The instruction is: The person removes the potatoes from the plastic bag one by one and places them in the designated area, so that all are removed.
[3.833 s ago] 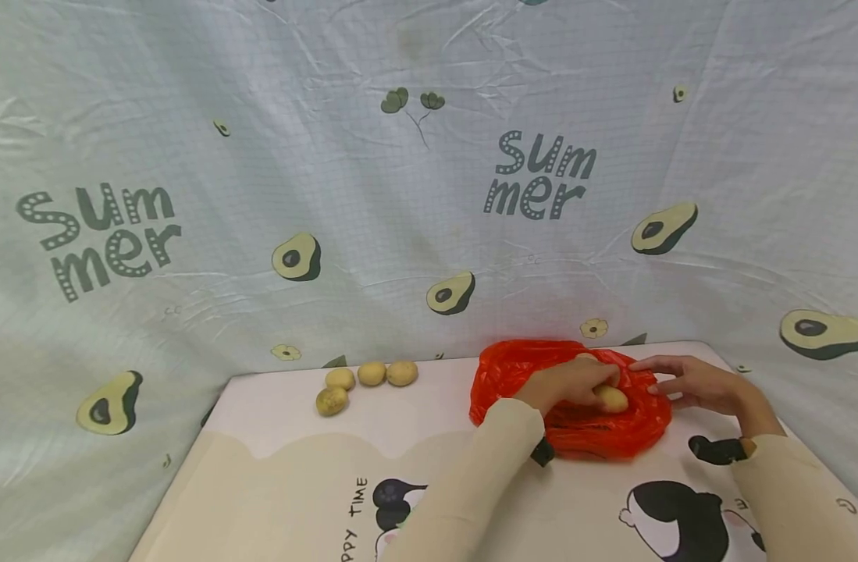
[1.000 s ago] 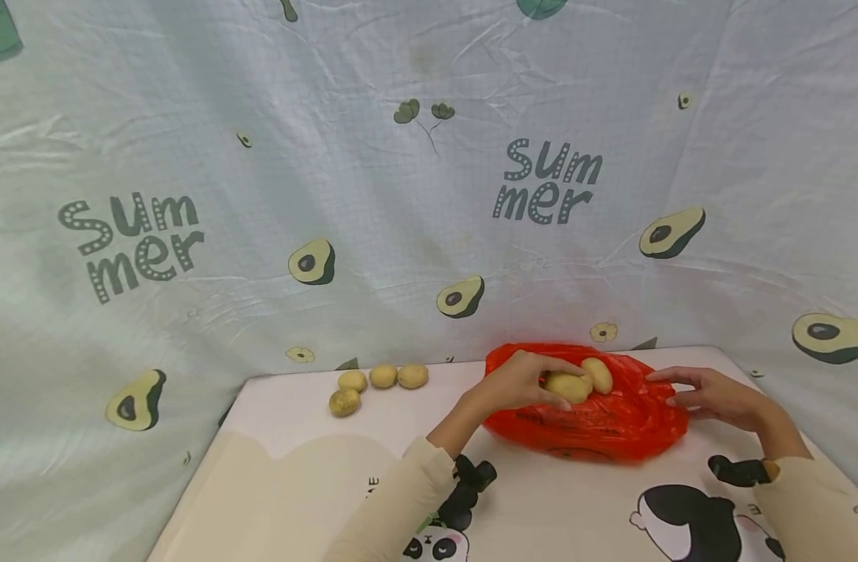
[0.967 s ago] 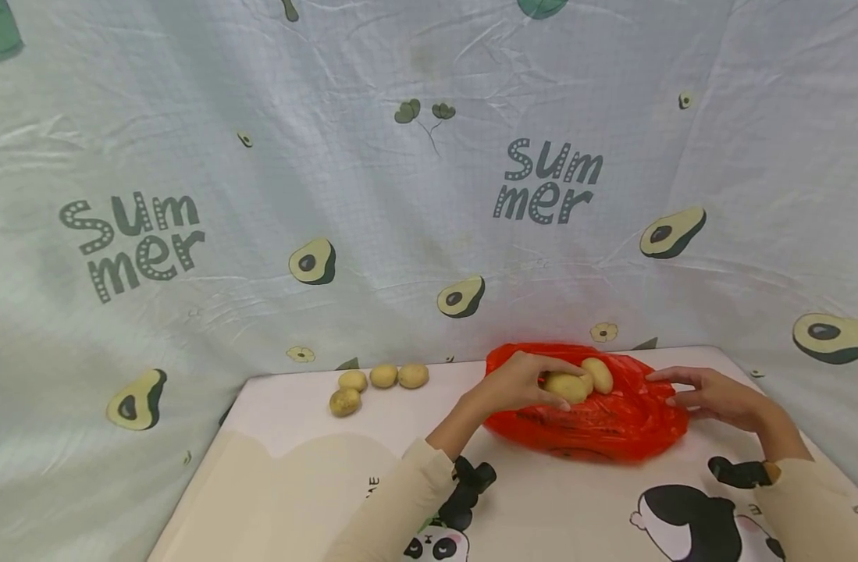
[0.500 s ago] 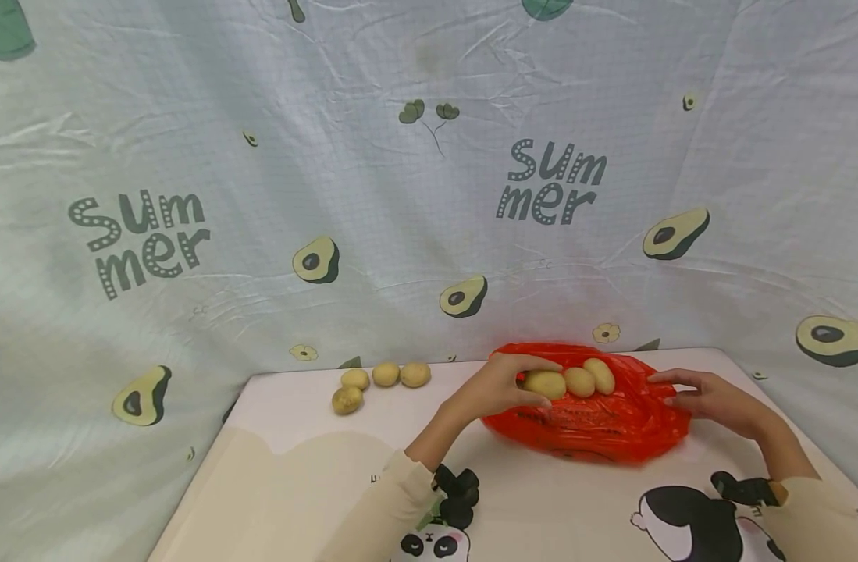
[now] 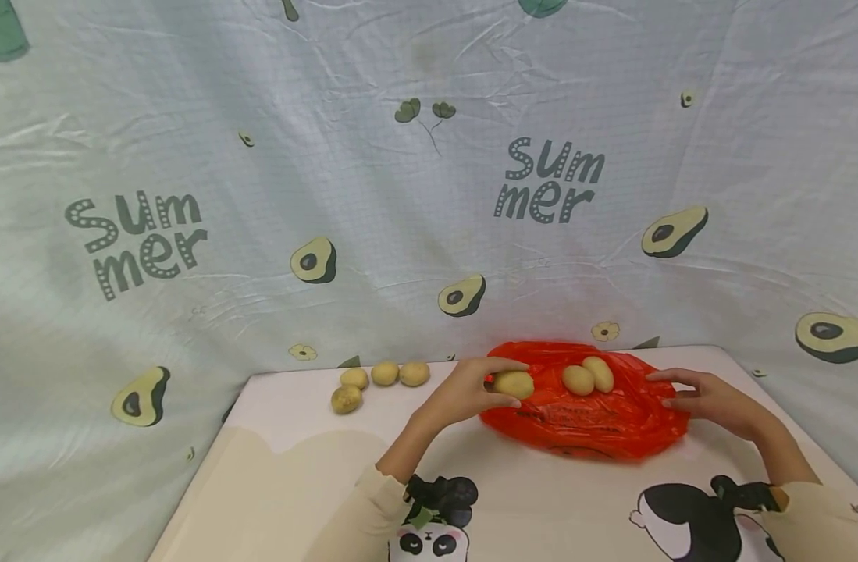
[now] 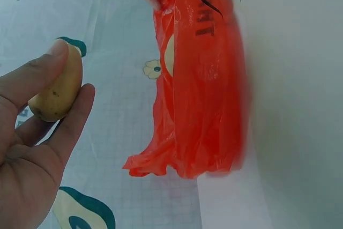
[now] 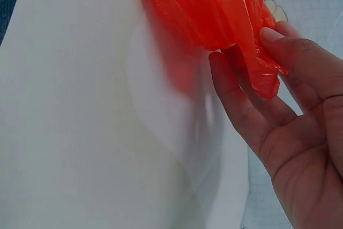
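My left hand pinches a yellow potato between thumb and fingers, above the left side of a red plastic bag. In the left wrist view the potato is held clear of the bag. Two more potatoes lie side by side on the bag's crumpled red plastic. At the bag's right end, my right hand holds its edge. The right wrist view shows the bag's gathered edge between the thumb and fingers of that hand.
Several potatoes are grouped near the back left of the table, which has a printed cover. Behind it hangs a pale curtain with avocado prints, close to the table's back edge.
My left hand has come up out of the bag with a potato and moved left, away from the two other potatoes. My right hand stays at the bag's right end.
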Demonstrator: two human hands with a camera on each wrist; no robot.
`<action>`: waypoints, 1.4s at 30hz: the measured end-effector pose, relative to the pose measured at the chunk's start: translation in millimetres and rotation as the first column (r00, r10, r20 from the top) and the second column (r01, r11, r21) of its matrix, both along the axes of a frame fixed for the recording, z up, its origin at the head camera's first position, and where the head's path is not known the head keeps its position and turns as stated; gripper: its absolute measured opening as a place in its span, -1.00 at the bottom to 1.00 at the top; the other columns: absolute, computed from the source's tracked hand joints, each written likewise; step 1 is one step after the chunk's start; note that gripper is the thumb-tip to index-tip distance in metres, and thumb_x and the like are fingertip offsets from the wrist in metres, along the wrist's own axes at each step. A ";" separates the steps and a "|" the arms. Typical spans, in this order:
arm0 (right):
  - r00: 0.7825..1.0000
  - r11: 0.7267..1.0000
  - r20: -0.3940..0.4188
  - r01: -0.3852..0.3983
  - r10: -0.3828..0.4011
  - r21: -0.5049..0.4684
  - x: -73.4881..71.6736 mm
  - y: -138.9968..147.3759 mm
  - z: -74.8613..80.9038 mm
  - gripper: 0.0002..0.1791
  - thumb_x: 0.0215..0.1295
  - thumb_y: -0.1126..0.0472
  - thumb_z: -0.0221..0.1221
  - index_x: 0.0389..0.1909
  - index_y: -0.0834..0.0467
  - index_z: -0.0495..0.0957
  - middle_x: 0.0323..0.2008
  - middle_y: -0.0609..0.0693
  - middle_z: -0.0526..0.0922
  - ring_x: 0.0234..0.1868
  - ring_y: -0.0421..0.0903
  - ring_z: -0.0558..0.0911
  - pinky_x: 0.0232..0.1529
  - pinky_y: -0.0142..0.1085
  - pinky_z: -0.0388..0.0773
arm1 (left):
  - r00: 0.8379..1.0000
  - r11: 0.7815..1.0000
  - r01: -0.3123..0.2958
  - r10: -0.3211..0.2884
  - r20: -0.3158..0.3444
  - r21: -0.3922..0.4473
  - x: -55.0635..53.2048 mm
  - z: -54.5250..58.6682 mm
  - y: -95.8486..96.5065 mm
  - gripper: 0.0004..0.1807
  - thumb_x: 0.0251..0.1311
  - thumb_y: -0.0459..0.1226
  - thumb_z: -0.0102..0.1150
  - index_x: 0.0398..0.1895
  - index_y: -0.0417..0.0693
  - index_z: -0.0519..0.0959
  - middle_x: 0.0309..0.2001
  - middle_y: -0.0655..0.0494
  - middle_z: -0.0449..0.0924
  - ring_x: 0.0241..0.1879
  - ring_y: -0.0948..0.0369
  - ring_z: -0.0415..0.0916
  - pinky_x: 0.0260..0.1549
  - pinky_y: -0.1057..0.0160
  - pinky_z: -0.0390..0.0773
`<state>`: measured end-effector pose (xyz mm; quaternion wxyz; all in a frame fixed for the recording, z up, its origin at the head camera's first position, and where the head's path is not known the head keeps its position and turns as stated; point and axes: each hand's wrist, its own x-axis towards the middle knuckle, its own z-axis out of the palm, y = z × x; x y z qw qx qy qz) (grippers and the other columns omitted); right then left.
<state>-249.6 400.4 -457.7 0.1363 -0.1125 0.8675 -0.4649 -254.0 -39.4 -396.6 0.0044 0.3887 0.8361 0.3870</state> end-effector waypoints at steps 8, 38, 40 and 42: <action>1.000 1.000 -0.019 -0.003 0.003 -0.007 0.8 -0.2 -0.7 -0.39 0.41 0.15 0.24 0.39 0.30 0.36 0.37 0.52 0.26 0.18 0.32 0.55 -0.08 -0.14 0.71 | 1.000 1.000 -0.009 0.009 0.014 0.027 1.6 3.8 -10.5 -0.48 0.15 -0.26 0.48 0.22 -0.04 0.63 0.06 0.16 0.69 -0.16 0.32 0.50 -0.18 0.43 0.56; 0.996 0.998 -0.085 0.018 -0.014 0.052 2.5 -2.1 -0.4 -0.41 0.38 0.14 0.27 0.37 0.26 0.42 0.36 0.50 0.30 0.21 0.36 0.48 -0.10 -0.18 0.71 | 0.993 0.993 -0.103 0.099 0.068 0.052 6.2 -3.2 -62.5 -0.43 0.12 -0.33 0.49 0.26 -0.07 0.61 0.18 0.09 0.64 0.01 0.16 0.58 -0.04 0.31 0.64; 0.996 0.998 -0.086 0.017 -0.012 0.058 2.0 -1.6 0.3 -0.40 0.38 0.14 0.27 0.36 0.27 0.42 0.36 0.50 0.30 0.22 0.37 0.47 -0.09 -0.17 0.71 | 0.991 0.992 -0.120 0.117 0.071 0.046 6.1 -5.4 -67.9 -0.43 0.12 -0.32 0.50 0.25 -0.03 0.62 0.18 0.11 0.64 0.01 0.18 0.58 -0.04 0.30 0.65; 0.997 0.998 -0.081 0.016 -0.012 0.060 1.6 -0.8 0.7 -0.40 0.37 0.13 0.28 0.37 0.27 0.42 0.36 0.50 0.31 0.22 0.37 0.47 -0.09 -0.16 0.71 | 0.989 0.990 -0.137 0.134 0.069 0.041 6.1 -7.2 -73.0 -0.44 0.11 -0.31 0.50 0.24 0.00 0.63 0.18 0.12 0.65 0.01 0.19 0.58 -0.04 0.30 0.65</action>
